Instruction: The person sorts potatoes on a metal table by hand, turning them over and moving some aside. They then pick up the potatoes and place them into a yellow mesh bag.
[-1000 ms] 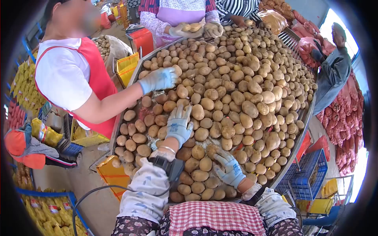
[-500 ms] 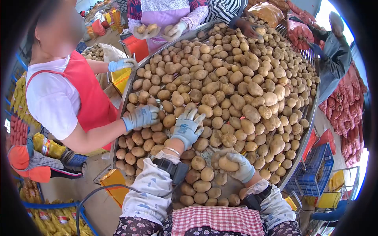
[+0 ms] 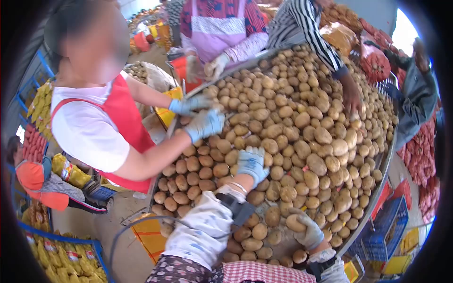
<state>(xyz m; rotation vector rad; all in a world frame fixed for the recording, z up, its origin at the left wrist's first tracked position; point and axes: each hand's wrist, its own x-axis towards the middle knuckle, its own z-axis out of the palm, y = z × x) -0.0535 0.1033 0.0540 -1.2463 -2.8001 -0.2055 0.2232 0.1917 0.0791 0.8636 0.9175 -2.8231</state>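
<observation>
A broad heap of potatoes [image 3: 316,165] covers the metal-edged sorting table [image 3: 365,226] in front of me. My left hand [image 3: 252,166], in a light blue and white glove, lies over potatoes near the middle, its fingers stretched forward and apart; anything beneath the palm is hidden. Closer to my body, my right hand [image 3: 309,232], gloved too, has its fingers around a potato [image 3: 296,223]. Several loose potatoes [image 3: 251,244] sit between my forearms on the tabletop.
Across the left edge, a co-worker in a red apron [image 3: 123,120] has both gloved hands over the potatoes. Other people stand along the far side, one with a bare hand [image 3: 351,96] on the heap. Blue crates [image 3: 377,236] stand at right, with red mesh sacks [image 3: 420,153] beyond.
My view has shifted, so the table sits lower and further right. My left hand has moved forward over the potatoes. The right still grips a potato. The co-worker's hands have moved to the heap.
</observation>
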